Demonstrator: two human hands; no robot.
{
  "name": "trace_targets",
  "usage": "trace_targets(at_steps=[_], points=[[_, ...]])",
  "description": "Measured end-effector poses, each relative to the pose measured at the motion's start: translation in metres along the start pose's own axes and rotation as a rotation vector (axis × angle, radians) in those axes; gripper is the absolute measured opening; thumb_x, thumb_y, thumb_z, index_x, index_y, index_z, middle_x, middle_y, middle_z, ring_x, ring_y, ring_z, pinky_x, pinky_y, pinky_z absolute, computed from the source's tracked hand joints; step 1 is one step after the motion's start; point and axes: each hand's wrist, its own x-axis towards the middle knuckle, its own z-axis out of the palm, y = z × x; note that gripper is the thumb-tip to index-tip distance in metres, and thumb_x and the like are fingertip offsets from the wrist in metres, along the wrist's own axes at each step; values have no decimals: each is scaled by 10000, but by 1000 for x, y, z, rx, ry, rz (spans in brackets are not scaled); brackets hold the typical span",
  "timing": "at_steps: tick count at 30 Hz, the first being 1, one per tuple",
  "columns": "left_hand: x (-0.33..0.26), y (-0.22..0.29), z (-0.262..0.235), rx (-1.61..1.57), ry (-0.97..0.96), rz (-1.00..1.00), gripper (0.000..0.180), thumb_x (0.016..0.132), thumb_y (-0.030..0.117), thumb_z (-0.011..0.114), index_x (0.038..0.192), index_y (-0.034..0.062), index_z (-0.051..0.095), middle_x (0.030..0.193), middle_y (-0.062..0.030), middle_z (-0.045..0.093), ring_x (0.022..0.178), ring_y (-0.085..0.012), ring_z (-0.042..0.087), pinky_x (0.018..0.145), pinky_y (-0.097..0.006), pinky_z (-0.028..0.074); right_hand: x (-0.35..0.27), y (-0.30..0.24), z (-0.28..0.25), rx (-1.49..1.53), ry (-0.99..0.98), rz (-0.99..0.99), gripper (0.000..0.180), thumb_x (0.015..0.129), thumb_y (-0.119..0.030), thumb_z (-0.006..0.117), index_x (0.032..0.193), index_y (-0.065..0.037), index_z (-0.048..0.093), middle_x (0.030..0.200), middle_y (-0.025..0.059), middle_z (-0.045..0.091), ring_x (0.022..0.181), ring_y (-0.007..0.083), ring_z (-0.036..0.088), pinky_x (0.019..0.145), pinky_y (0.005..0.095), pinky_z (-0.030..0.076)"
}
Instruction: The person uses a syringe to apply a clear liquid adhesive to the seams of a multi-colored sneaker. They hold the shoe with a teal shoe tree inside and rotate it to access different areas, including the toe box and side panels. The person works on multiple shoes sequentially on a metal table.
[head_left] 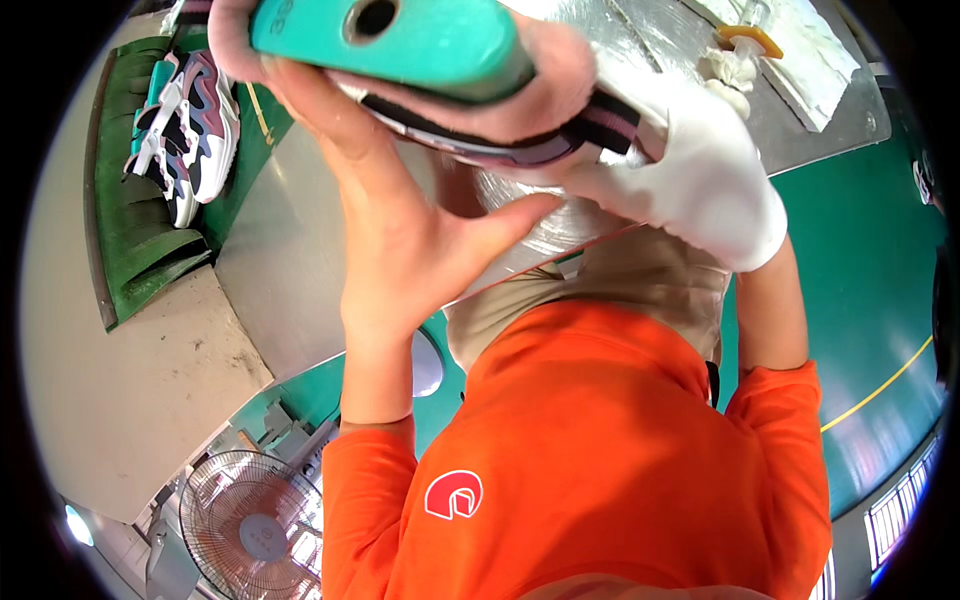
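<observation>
Close to the camera, at the top, is a sneaker (pixel 565 75) with a fuzzy pink lining and a dark striped strap. A teal shoe last (pixel 440 55) with a round hole fills it. My bare left hand (pixel 385 215) supports its left side, the fingers partly hidden behind it and the thumb stretched out below. Around the right end, my right hand (pixel 705 185), in a white glove, grips the sneaker; its fingertips are partly hidden. The sneaker hangs above a shiny metal table (pixel 300 240).
More sneakers (pixel 212 130) in white, pink and black lie on a green conveyor belt (pixel 115 200) at the left. On the table's far right are a white pad (pixel 815 85) and a brush-like tool with an orange part (pixel 750 40). A fan (pixel 262 538) stands at the lower left.
</observation>
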Motion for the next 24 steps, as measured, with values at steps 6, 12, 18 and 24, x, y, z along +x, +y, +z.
trace_targets(at_steps=[6, 12, 18, 24], points=[[-7, -12, 2, -1, 10, 65, 1334, 607, 247, 881, 1560, -5, -17, 1521, -232, 240, 1394, -360, 356, 1136, -470, 322, 0, -16, -1, 117, 27, 170, 190, 771, -34, 763, 932, -16, 663, 733, -37, 600, 601, 17, 486, 506, 199, 351], [-7, -19, 6, -11, 28, 131, 1301, 624, 222, 844, 1561, -19, -27, 1523, -265, 230, 1407, -390, 343, 1143, -493, 314, -2, -11, 1, 98, 109, 159, 190, 757, -23, 775, 917, 6, 677, 749, 17, 672, 621, 50, 596, 513, 207, 432], [-8, -23, 6, 76, 65, 106, 1301, 638, 261, 839, 1570, -9, -28, 1566, -311, 133, 1454, -449, 242, 1169, -517, 260, 2, -3, 10, 145, 181, 107, 219, 746, -34, 805, 927, 16, 693, 808, 36, 698, 688, 70, 618, 594, 216, 476], [-14, -40, 1, 111, 53, 150, 1301, 673, 285, 858, 1578, 4, -34, 1593, -356, 49, 1495, -504, 83, 1209, -519, 137, 6, -12, 15, 28, 170, -34, 274, 750, -70, 798, 992, 18, 707, 822, -15, 662, 692, 36, 558, 602, 189, 404]])
